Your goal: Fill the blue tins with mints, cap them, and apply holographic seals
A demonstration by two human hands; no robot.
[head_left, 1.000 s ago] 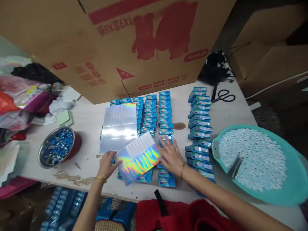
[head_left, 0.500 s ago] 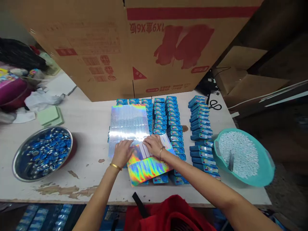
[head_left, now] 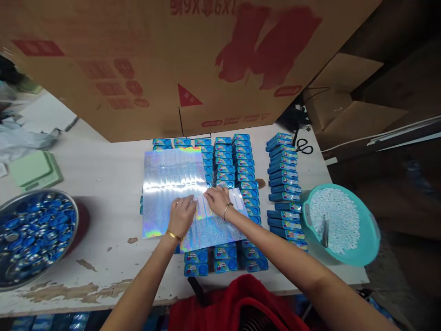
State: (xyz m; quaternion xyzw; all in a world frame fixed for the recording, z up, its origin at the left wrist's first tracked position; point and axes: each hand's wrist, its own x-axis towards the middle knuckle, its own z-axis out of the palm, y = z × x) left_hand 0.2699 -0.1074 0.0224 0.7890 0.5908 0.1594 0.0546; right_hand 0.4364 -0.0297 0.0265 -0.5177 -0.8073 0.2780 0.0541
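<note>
Two shiny holographic sticker sheets lie over rows of small blue tins (head_left: 241, 161) on a white table (head_left: 103, 179). The larger sheet (head_left: 172, 177) is flat on the left. The smaller sheet (head_left: 215, 230) overlaps its lower right corner, with a white peeled area at its top. My left hand (head_left: 182, 216) and my right hand (head_left: 217, 201) meet at that top edge, fingers pinched on the smaller sheet. A gold bangle is on my left wrist, a thin bracelet on my right.
A teal basin (head_left: 358, 255) of small white pieces with a metal scoop (head_left: 324, 232) sits at the right. A metal bowl (head_left: 74, 216) of blue caps is at the left. A large cardboard box (head_left: 179, 64) stands behind. Black scissors (head_left: 303, 146) and a green scale (head_left: 34, 170) lie on the table.
My right hand moved left from the tins onto the smaller sheet's top edge, and my left hand came up to join it. The sheet now lies straighter. The view shifted.
</note>
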